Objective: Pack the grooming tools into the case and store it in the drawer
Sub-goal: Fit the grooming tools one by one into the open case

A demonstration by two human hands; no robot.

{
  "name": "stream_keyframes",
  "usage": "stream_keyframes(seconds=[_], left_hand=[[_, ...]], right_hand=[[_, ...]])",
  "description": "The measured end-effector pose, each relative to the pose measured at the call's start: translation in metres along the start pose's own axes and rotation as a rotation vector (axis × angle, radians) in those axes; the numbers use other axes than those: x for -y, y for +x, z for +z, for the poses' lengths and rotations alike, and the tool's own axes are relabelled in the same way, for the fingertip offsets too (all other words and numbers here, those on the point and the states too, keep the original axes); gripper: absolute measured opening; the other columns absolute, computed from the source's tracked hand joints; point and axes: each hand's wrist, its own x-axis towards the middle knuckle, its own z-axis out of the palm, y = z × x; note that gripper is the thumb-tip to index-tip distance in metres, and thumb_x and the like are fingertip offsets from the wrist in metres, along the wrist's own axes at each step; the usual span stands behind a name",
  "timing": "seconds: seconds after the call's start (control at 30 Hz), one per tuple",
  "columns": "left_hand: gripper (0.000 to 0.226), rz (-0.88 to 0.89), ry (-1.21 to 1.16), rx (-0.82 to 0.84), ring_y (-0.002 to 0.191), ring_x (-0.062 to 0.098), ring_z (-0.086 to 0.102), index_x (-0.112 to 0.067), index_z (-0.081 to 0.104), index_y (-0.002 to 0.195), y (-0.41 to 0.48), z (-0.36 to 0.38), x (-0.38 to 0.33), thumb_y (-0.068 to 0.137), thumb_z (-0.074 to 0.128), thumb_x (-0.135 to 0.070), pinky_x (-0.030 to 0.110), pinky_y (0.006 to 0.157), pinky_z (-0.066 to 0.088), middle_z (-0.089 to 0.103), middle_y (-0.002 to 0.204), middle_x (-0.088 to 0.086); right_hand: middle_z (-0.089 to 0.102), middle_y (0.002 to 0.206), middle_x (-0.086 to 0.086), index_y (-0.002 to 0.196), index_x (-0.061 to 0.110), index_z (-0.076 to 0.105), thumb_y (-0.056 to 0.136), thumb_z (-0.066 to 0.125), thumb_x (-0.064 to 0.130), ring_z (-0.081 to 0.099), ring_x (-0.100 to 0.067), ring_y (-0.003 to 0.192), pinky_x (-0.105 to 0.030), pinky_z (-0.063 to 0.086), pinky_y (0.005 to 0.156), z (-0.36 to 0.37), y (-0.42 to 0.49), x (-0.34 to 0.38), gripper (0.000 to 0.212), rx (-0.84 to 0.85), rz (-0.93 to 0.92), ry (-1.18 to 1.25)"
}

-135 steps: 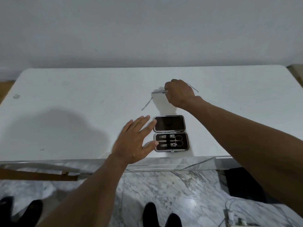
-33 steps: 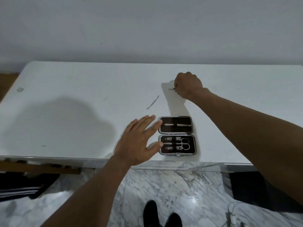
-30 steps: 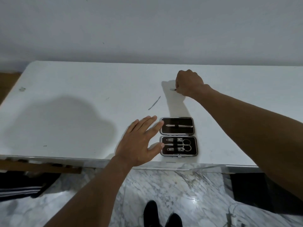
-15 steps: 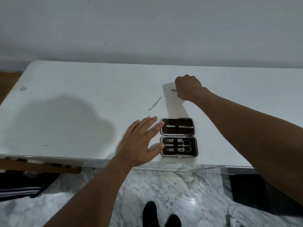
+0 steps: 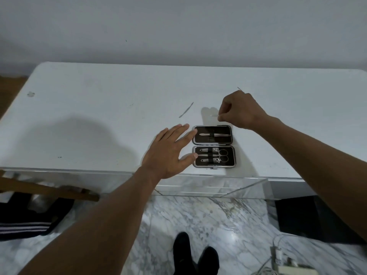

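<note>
While the white table bears everything, the left hand lies flat, fingers straight and spread, touching the left edge of the one open case by the near edge. The right hand, just beyond it, pinches one slim tool. The case holds one far-half tool and three near-half tools; one loose tool lies far-left, another sliver past the right hand.

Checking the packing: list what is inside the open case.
In the case, the far half holds one slim metal tool; the near half holds two clippers and scissors. Black straps hide their middles.
</note>
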Motion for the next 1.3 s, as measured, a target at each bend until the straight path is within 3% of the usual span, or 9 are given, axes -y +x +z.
stream_keyframes(seconds=[0.1,0.37,0.63,0.8,0.93,1.1,1.3], left_hand=[[0.068,0.006,0.009,0.0,0.148,0.012,0.013,-0.034,0.02,0.153,0.0,0.0,0.0,0.092,0.031,-0.063,0.04,0.121,0.013,0.022,0.16,-0.006],[0.067,0.01,0.02,-0.017,0.148,0.013,0.015,-0.034,0.021,0.152,-0.001,0.002,0.001,0.092,0.031,-0.063,0.039,0.121,0.014,0.024,0.16,-0.005],[0.066,0.016,0.019,-0.037,0.147,0.014,0.018,-0.034,0.023,0.152,-0.001,0.003,0.001,0.092,0.033,-0.061,0.039,0.119,0.015,0.026,0.159,-0.004],[0.066,0.013,0.02,-0.041,0.147,0.013,0.018,-0.035,0.023,0.152,0.0,0.004,0.002,0.092,0.034,-0.062,0.039,0.119,0.015,0.027,0.159,-0.005],[0.066,0.012,0.018,-0.041,0.147,0.013,0.018,-0.034,0.023,0.152,0.0,0.004,0.001,0.092,0.035,-0.061,0.039,0.119,0.015,0.027,0.159,-0.004],[0.066,0.012,0.013,-0.043,0.147,0.013,0.019,-0.034,0.025,0.151,0.0,0.004,0.001,0.092,0.034,-0.061,0.039,0.119,0.016,0.028,0.158,-0.004],[0.066,0.006,0.007,-0.037,0.147,0.013,0.018,-0.034,0.024,0.151,0.0,0.003,0.0,0.092,0.034,-0.061,0.04,0.119,0.016,0.027,0.159,-0.004]], right_hand=[[0.067,0.071,0.003,0.077,0.013,0.073,0.074,0.079,0.013,0.059,-0.011,0.068,-0.018,0.041,0.057,-0.003,-0.027,-0.005,0.006,-0.017,-0.013,0.075],[0.063,0.064,0.007,0.079,0.015,0.072,0.076,0.078,0.014,0.055,-0.001,0.057,-0.014,0.037,0.053,0.009,-0.056,-0.025,0.006,-0.004,0.021,0.104],[0.074,0.08,-0.008,0.082,0.013,0.076,0.078,0.075,0.014,0.065,-0.023,0.079,-0.031,0.051,0.076,0.02,-0.059,-0.037,0.004,-0.036,-0.03,-0.008],[0.069,0.094,-0.014,0.098,0.015,0.077,0.082,0.066,0.011,0.064,-0.032,0.088,-0.04,0.053,0.082,0.02,-0.064,-0.04,0.02,-0.011,-0.172,-0.161],[0.066,0.099,-0.012,0.105,0.02,0.074,0.089,0.057,0.011,0.061,-0.032,0.092,-0.039,0.049,0.082,0.017,-0.066,-0.042,0.025,0.047,-0.203,-0.23],[0.069,0.091,-0.009,0.094,0.014,0.074,0.087,0.061,0.01,0.062,-0.031,0.086,-0.032,0.044,0.074,0.015,-0.065,-0.045,0.015,0.018,-0.243,-0.229],[0.068,0.102,-0.009,0.105,0.017,0.074,0.089,0.055,0.004,0.062,-0.031,0.092,-0.033,0.045,0.078,0.014,-0.067,-0.049,0.028,0.044,-0.28,-0.239]])
